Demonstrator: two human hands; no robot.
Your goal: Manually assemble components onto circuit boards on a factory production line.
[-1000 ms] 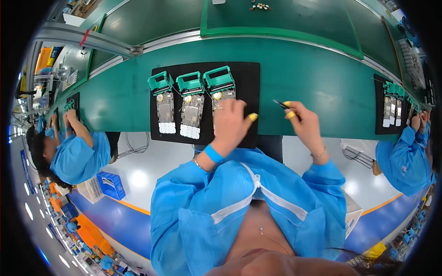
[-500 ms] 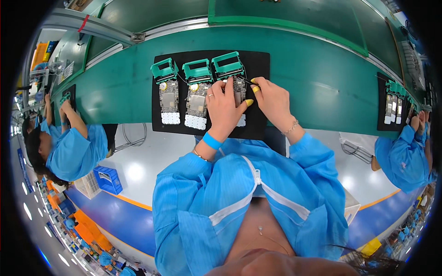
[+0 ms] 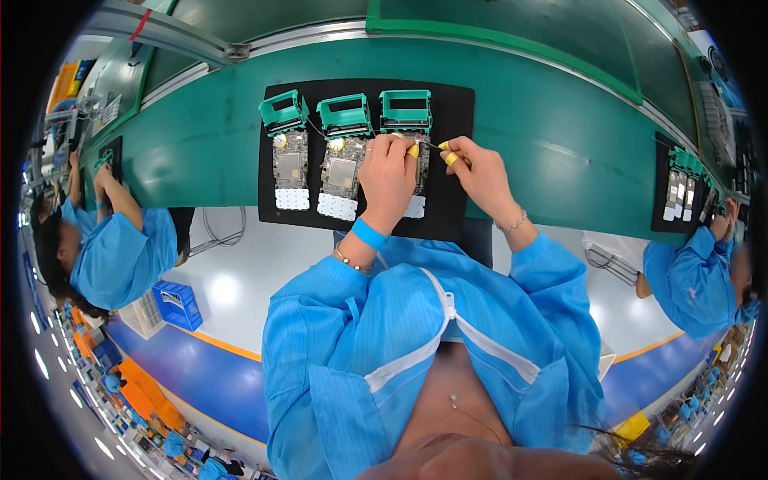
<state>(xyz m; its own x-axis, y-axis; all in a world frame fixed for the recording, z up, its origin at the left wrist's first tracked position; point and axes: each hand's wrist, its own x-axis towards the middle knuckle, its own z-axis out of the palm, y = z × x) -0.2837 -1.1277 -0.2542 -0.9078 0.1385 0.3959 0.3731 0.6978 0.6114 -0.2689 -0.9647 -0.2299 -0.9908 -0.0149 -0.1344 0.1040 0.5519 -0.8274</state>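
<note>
Three circuit boards lie side by side on a black mat, each with a green plastic frame at its far end and a white pad at its near end. My left hand (image 3: 386,180) is over the right-hand board (image 3: 420,186), partly covering it, its thumb and fingertips pinched together near the green frame (image 3: 406,109). A thin dark wire (image 3: 430,145) spans the gap to my right hand (image 3: 480,178), whose thumb and index finger pinch its other end. Yellow covers sit on several fingertips. The middle board (image 3: 340,172) and left board (image 3: 291,166) lie untouched.
The black mat (image 3: 448,200) rests on a green table (image 3: 560,144). A metal rail runs along the table's back. Co-workers in blue sit at left (image 3: 124,260) and right (image 3: 692,276). A blue crate (image 3: 178,306) stands on the floor.
My left fingers, spread over the right-hand board before, have closed into a pinch beside the wire. The right-hand green frame has turned straighter. My right hand has shifted slightly right.
</note>
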